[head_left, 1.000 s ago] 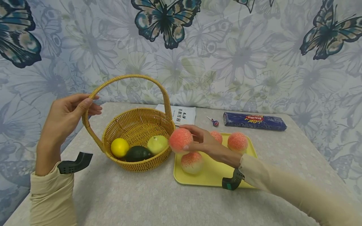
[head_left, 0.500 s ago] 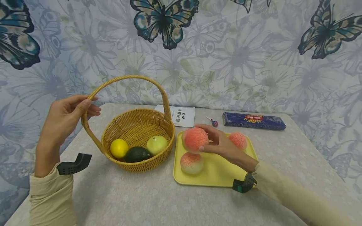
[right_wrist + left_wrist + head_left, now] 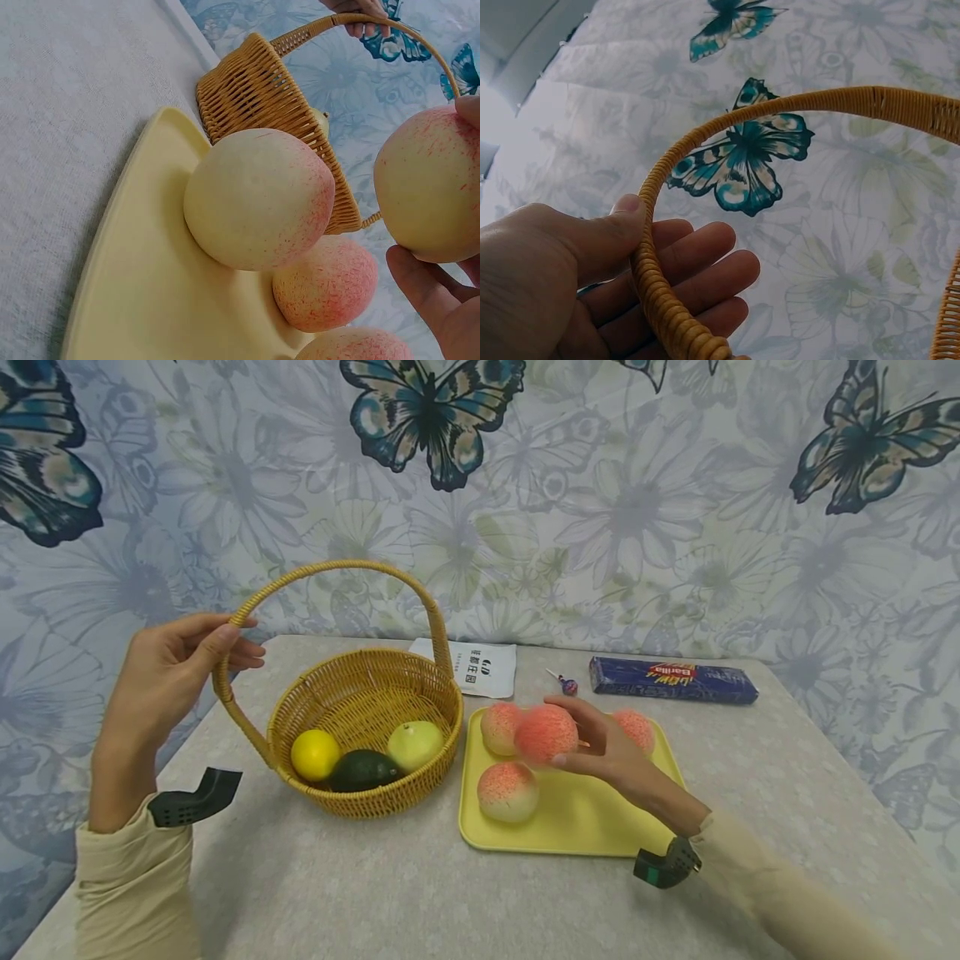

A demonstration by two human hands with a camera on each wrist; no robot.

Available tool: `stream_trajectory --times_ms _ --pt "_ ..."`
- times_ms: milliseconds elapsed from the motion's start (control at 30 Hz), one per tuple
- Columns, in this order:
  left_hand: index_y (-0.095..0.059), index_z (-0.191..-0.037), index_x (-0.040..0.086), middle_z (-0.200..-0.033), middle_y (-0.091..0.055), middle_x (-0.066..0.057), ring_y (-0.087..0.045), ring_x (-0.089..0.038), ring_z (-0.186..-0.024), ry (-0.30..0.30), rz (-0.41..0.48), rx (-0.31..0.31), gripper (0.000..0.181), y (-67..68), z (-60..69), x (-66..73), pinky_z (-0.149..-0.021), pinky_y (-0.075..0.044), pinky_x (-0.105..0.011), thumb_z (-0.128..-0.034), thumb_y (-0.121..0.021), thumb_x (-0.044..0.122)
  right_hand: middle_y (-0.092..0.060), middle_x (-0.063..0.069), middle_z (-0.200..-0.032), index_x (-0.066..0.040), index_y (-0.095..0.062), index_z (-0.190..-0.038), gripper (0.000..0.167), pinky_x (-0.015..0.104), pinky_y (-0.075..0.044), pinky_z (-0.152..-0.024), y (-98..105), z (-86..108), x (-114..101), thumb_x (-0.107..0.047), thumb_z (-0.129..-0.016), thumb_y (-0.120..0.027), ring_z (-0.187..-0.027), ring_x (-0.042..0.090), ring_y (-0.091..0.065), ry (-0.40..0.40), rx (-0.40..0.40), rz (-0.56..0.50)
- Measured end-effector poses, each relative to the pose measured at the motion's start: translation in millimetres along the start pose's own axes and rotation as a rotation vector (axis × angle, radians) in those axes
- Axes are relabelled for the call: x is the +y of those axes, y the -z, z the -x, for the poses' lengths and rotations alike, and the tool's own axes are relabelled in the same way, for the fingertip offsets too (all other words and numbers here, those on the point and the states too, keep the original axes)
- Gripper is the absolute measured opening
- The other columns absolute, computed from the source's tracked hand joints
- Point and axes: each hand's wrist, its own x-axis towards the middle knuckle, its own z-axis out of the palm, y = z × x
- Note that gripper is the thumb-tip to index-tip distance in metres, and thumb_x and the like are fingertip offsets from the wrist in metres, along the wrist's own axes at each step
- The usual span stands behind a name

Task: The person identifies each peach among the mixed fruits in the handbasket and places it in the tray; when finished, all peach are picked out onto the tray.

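Observation:
My left hand (image 3: 168,672) grips the left side of the handle of a wicker basket (image 3: 360,664); in the left wrist view the thumb and fingers (image 3: 705,262) lie round it. Inside the basket are a yellow lemon-like fruit (image 3: 315,755), a dark green avocado (image 3: 365,771) and a pale green round fruit (image 3: 416,744). My right hand (image 3: 618,756) holds a pink peach (image 3: 546,735) above a yellow tray (image 3: 577,827). On the tray sit a front-left peach (image 3: 507,793), a back-left peach (image 3: 498,728) and a right-hand peach (image 3: 634,729), partly behind the hand.
Behind the basket and tray lies a white packet (image 3: 487,670) with dark printing. A lollipop (image 3: 567,685) and a blue Barilla pasta package (image 3: 672,680) lie along the back of the table (image 3: 337,893). A butterfly-patterned cloth (image 3: 630,527) hangs behind.
My right hand has carried the peach rightward from beside the basket rim to above the tray's middle. The back-left peach now shows. My left hand stays on the handle.

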Motion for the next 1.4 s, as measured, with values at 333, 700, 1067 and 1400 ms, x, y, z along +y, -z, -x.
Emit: stream_trajectory --times_ms 333,700,1067,1400 --pt "-0.063 -0.118 0.000 -0.084 -0.071 0.009 -0.069 -0.003 -0.073 -0.006 0.004 0.000 0.026 -0.3 0.3 -1.2 -0.069 -0.053 -0.011 -0.0986 -0.053 0.014 -0.040 0.009 -0.145 -0.013 -0.032 -0.149 0.068 0.033 -0.053 -0.090 6.2 13.1 8.7 -0.007 -0.090 -0.064 -0.122 0.017 -0.053 -0.005 0.027 -0.015" --pt "-0.063 -0.118 0.001 -0.083 -0.071 0.009 -0.069 -0.003 -0.073 0.010 0.003 0.003 0.026 0.4 1.5 -0.9 -0.069 -0.052 -0.010 -0.0985 -0.053 0.014 -0.045 0.007 -0.142 -0.009 -0.034 -0.147 0.064 0.031 -0.051 -0.092 13.2 22.6 15.4 -0.003 -0.090 -0.062 -0.124 0.015 -0.052 0.038 0.099 -0.013" --pt "-0.062 -0.120 -0.003 -0.084 -0.071 0.011 -0.069 -0.002 -0.073 0.010 0.004 0.000 0.028 0.4 1.1 0.0 -0.070 -0.052 -0.010 -0.0986 -0.053 0.013 -0.044 0.006 -0.141 -0.004 -0.032 -0.146 0.063 0.028 -0.050 -0.093 16.4 31.6 25.7 -0.002 -0.090 -0.060 -0.124 0.014 -0.051 0.028 0.142 -0.024" --pt "-0.063 -0.119 0.001 -0.085 -0.072 0.008 -0.069 -0.004 -0.075 0.004 0.010 -0.005 0.027 0.8 0.9 0.9 -0.070 -0.053 -0.011 -0.0986 -0.053 0.014 -0.044 0.003 -0.142 -0.001 -0.030 -0.146 0.063 0.028 -0.051 -0.092 17.3 36.0 27.1 0.001 -0.090 -0.059 -0.124 0.012 -0.051 0.034 0.130 -0.050"
